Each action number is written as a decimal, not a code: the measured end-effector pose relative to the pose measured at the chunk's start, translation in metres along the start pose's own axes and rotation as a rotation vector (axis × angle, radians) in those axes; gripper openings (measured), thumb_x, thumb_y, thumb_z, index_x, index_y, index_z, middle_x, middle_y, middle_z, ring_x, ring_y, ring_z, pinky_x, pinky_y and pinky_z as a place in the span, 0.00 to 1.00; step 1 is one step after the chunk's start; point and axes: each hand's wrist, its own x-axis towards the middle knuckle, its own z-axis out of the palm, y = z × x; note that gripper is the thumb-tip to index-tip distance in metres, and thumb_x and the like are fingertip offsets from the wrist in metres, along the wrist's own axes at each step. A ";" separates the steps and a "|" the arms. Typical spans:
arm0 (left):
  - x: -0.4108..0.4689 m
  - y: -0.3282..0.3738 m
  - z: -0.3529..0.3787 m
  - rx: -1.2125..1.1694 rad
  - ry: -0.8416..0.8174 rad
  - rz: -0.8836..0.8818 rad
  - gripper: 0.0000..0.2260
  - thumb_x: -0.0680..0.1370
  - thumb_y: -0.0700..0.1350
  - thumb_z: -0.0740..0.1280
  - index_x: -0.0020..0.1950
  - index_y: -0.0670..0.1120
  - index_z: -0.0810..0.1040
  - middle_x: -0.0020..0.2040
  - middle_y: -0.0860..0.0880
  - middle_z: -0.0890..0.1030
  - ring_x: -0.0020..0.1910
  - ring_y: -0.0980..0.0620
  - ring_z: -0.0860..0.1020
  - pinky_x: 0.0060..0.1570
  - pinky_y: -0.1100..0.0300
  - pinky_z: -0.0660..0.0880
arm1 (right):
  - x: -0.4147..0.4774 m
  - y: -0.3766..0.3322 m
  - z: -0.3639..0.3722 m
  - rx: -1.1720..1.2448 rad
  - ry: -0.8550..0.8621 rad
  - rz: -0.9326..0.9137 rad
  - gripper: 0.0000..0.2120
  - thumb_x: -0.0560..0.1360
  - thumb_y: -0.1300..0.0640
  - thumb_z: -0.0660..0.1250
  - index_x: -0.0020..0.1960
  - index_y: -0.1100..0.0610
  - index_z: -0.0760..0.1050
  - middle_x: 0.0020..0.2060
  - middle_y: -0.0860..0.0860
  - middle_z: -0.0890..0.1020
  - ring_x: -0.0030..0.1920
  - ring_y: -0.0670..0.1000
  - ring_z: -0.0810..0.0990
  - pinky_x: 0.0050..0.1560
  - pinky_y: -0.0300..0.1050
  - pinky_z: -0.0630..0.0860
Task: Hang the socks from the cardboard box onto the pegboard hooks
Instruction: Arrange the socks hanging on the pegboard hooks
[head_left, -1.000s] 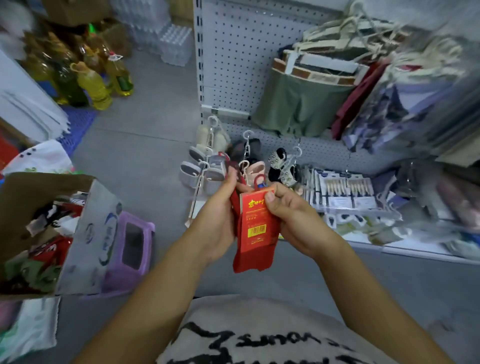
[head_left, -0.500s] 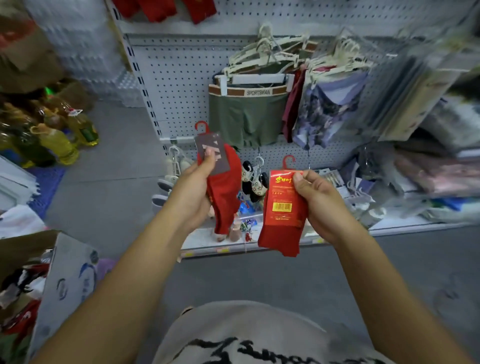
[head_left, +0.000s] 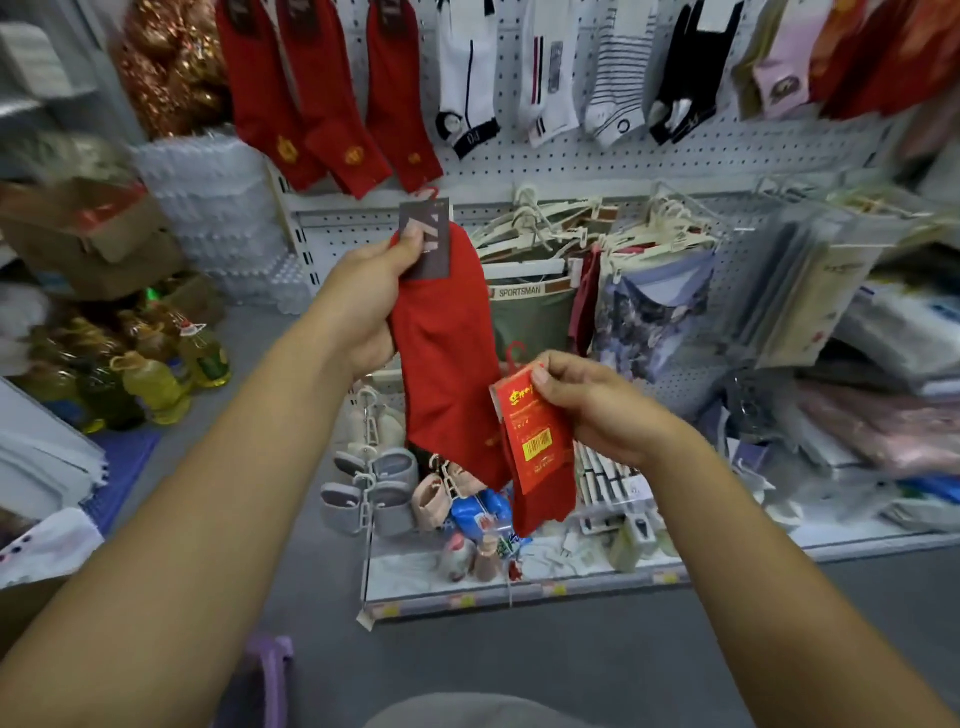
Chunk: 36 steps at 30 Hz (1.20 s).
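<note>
1. The place was a shop aisle with a grey floor (head_left: 519, 665) and a shelf unit backed by white pegboard (head_left: 649, 161).
2. Nearest to the person, the right hand (head_left: 597, 410) pinched the barcode-labelled sock pair (head_left: 543, 467) at the top edge of its red label. The thumb lay on the front and the fingers were curled behind. This pair hung low, in front of the bottom shelf (head_left: 519, 582). I think it was kept out of the way there, waiting its turn.
3. A little farther and higher, the left hand (head_left: 363, 306) gripped the grey-carded sock pair (head_left: 447, 353). The thumb pressed on the grey card (head_left: 423, 239) and the fingers were closed around the back.
4. This grip sat just under the small red hanger hook (head_left: 427, 193). Probably this left the hook free to slide onto a peg.
5. The two pairs overlapped low down; I could not tell if they touched.
6. Behind them, green SPORTSMAN underwear (head_left: 524, 317) hung at middle height on the board.
7. Farthest away, hung red socks (head_left: 311, 104) filled the top row at the left, with white socks (head_left: 467, 78) beside them. The raised pair was just below the red group, so a peg there seemed the likely goal, to keep the same colours together.
</note>
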 end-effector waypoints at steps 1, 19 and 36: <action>0.006 0.006 0.001 -0.008 0.008 0.006 0.11 0.84 0.46 0.64 0.58 0.40 0.81 0.48 0.43 0.87 0.46 0.47 0.86 0.43 0.53 0.84 | 0.000 0.003 -0.001 -0.018 -0.032 0.023 0.05 0.77 0.54 0.67 0.45 0.54 0.77 0.44 0.53 0.84 0.44 0.51 0.82 0.50 0.49 0.77; 0.069 -0.004 -0.041 -0.188 0.220 -0.131 0.14 0.85 0.50 0.61 0.63 0.43 0.79 0.51 0.43 0.86 0.42 0.48 0.87 0.38 0.53 0.83 | 0.025 -0.004 0.002 0.303 -0.093 -0.035 0.11 0.81 0.57 0.62 0.58 0.62 0.77 0.39 0.53 0.84 0.38 0.47 0.83 0.42 0.43 0.82; 0.231 0.093 -0.063 0.172 0.040 0.371 0.07 0.81 0.43 0.69 0.47 0.49 0.87 0.47 0.47 0.88 0.46 0.51 0.85 0.50 0.52 0.83 | 0.210 -0.101 0.005 -0.032 0.412 -0.202 0.12 0.83 0.54 0.63 0.59 0.62 0.73 0.40 0.52 0.85 0.40 0.51 0.85 0.40 0.44 0.82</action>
